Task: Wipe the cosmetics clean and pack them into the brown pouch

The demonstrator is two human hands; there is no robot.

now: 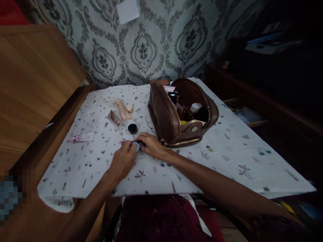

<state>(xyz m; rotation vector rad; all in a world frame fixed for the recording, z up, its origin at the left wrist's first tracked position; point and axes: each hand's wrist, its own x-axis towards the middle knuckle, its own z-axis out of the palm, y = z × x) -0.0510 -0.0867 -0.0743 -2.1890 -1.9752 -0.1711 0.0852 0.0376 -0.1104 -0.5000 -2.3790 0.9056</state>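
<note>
Both hands meet over the patterned tablecloth, just left of a brown toiletry bag (pixel 164 116). My left hand (pixel 124 159) is closed with its fingertips pinching a small light-blue item (pixel 136 146), whose kind I cannot make out. Against it, my right hand (pixel 152 147) curls its fingers round something dark that is mostly hidden. A thin reddish piece shows by the left fingertips. Just beyond the hands sits a small round jar with a black lid (pixel 132 128). The bag gapes open, with a white cap (pixel 196 107) and several bottles inside.
Behind the black-lidded jar lie a beige tube (pixel 123 109), a clear-and-brown tube (pixel 115 120) and a small cream-coloured pot (pixel 130 108). A pink-and-white tube (pixel 82 137) lies at the left. Wooden furniture (pixel 37 87) borders the left side; patterned wallpaper (pixel 143 43) stands behind.
</note>
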